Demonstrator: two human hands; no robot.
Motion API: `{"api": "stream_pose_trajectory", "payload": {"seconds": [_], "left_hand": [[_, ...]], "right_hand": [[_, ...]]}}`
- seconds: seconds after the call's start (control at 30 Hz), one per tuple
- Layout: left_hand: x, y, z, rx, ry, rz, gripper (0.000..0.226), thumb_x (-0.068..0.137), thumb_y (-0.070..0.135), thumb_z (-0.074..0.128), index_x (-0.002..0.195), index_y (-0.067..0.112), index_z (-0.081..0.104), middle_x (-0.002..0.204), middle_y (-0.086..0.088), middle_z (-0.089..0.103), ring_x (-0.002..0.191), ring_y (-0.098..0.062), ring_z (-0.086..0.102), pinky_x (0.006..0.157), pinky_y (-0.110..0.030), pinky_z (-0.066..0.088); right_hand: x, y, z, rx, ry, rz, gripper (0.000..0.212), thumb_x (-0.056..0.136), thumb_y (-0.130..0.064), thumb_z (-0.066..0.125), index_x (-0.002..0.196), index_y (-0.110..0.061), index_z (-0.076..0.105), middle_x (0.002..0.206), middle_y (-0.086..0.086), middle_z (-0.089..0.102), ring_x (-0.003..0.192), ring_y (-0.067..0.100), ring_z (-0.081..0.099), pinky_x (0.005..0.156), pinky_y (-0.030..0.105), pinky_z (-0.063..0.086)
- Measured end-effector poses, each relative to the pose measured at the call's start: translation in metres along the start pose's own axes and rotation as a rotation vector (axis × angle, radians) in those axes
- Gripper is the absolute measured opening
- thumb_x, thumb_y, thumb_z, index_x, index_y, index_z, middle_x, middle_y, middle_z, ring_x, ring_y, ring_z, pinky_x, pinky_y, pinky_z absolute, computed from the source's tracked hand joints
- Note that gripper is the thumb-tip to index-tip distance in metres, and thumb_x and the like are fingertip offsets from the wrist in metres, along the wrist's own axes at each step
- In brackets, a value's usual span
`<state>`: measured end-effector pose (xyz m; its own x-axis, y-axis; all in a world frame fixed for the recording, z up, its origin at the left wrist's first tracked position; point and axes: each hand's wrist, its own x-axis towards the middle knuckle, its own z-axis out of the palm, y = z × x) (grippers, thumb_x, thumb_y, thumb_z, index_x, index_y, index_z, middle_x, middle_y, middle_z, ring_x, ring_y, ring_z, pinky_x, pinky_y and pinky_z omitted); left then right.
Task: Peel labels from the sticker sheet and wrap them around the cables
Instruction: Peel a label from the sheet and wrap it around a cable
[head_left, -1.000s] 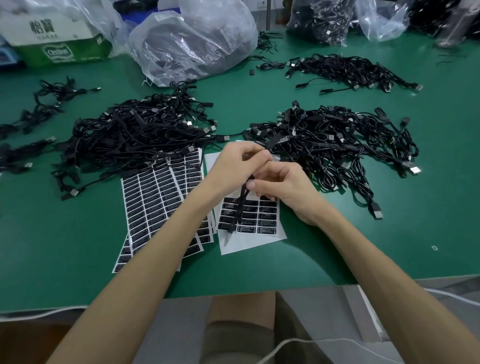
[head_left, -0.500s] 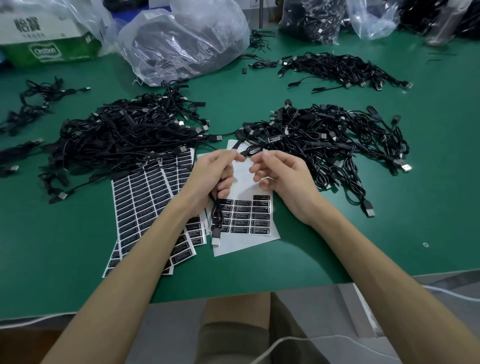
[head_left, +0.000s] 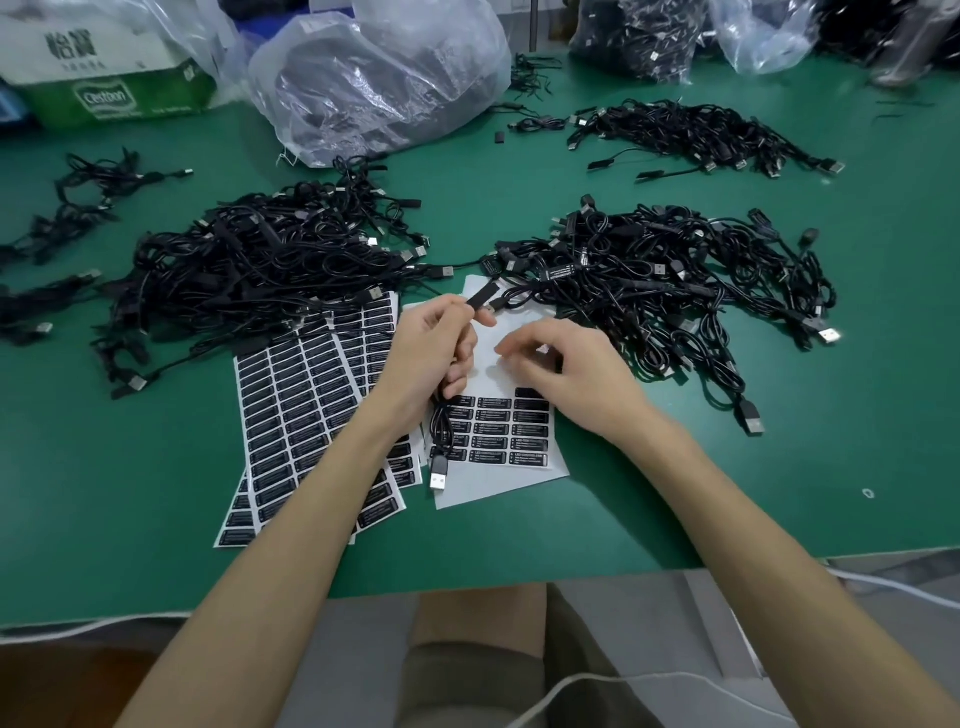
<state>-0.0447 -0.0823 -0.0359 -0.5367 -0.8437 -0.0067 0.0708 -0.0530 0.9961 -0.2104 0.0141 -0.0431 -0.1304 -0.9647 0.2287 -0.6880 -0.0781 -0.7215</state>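
My left hand grips a black USB cable. Its slim black module sticks out past my fingertips and its silver plug hangs down over the sheet. My right hand hovers with loosely curled fingers over the bare upper part of a white sticker sheet that holds a few rows of black labels. It holds nothing I can see. Full label sheets lie fanned out under my left forearm.
Two big heaps of black cables lie beyond the sheets, one at the left and one at the right. A smaller pile, plastic bags and a carton stand at the back. The green table's edge runs near my lap.
My right hand has let go of the cable and moved down and right over the sheet. My left hand keeps the cable, now with the module end raised.
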Motion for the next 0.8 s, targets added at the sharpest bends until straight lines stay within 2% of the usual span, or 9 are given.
{"api": "stream_pose_trajectory", "payload": {"seconds": [0.1,0.17,0.23,0.33,0.5,0.63,0.8], "left_hand": [[-0.0022,0.001,-0.0013,-0.08,0.024,0.109,0.027,0.101,0.017,0.048,0.087,0.013,0.07,0.059,-0.001,0.045,0.038,-0.014,0.031,0.034,-0.021,0.028],[-0.0026,0.0019,-0.0026,-0.112,0.038,0.14,0.026,0.101,0.019,0.049,0.087,0.012,0.069,0.059,-0.002,0.045,0.038,-0.015,0.031,0.034,-0.021,0.029],[-0.0023,0.0009,-0.0034,-0.086,0.027,0.116,0.025,0.102,0.018,0.049,0.089,0.01,0.068,0.059,-0.002,0.045,0.039,-0.015,0.032,0.035,-0.022,0.031],[-0.0015,-0.0016,-0.0017,0.052,-0.008,0.05,0.025,0.106,0.016,0.049,0.094,0.007,0.068,0.06,-0.001,0.048,0.039,-0.013,0.036,0.034,-0.023,0.034],[0.0001,-0.0036,-0.0013,0.163,0.01,0.021,0.023,0.107,0.015,0.049,0.1,0.002,0.067,0.06,0.001,0.05,0.04,-0.011,0.039,0.034,-0.023,0.035],[-0.0005,-0.0032,-0.0014,0.163,0.023,0.016,0.023,0.107,0.014,0.049,0.1,0.0,0.066,0.06,0.001,0.05,0.04,-0.01,0.039,0.034,-0.022,0.035],[0.0001,-0.003,-0.0009,0.167,0.03,0.014,0.024,0.107,0.015,0.049,0.099,0.001,0.067,0.06,-0.001,0.049,0.04,-0.011,0.039,0.034,-0.023,0.036]], "right_hand": [[-0.0015,-0.0029,0.0008,-0.084,-0.016,-0.051,0.024,0.1,-0.017,0.062,0.118,-0.026,0.075,0.115,-0.013,0.073,0.099,0.002,0.062,0.083,0.006,0.04],[-0.0022,-0.0048,0.0017,-0.129,-0.039,-0.062,0.03,0.099,-0.015,0.06,0.123,-0.028,0.072,0.119,-0.014,0.072,0.105,0.006,0.062,0.088,0.015,0.045],[-0.002,-0.0048,0.0013,-0.117,-0.053,-0.052,0.032,0.098,-0.014,0.061,0.125,-0.028,0.071,0.12,-0.01,0.072,0.106,0.011,0.063,0.093,0.025,0.048],[-0.0024,-0.0035,0.0003,-0.058,-0.049,-0.035,0.029,0.097,-0.016,0.064,0.124,-0.022,0.071,0.115,-0.004,0.071,0.106,0.014,0.06,0.094,0.028,0.047],[-0.0004,-0.002,-0.0017,-0.056,-0.043,-0.03,0.023,0.094,-0.019,0.069,0.116,-0.019,0.074,0.118,-0.001,0.07,0.115,0.017,0.05,0.097,0.023,0.038],[0.001,-0.0009,-0.0013,-0.116,-0.135,-0.045,0.037,0.089,-0.018,0.069,0.126,-0.018,0.07,0.133,-0.007,0.062,0.121,0.012,0.039,0.099,0.017,0.03],[0.0026,0.0035,-0.0036,-0.136,-0.179,-0.062,0.051,0.087,-0.041,0.079,0.134,-0.024,0.066,0.139,-0.014,0.056,0.128,0.007,0.033,0.102,0.017,0.025]]}}
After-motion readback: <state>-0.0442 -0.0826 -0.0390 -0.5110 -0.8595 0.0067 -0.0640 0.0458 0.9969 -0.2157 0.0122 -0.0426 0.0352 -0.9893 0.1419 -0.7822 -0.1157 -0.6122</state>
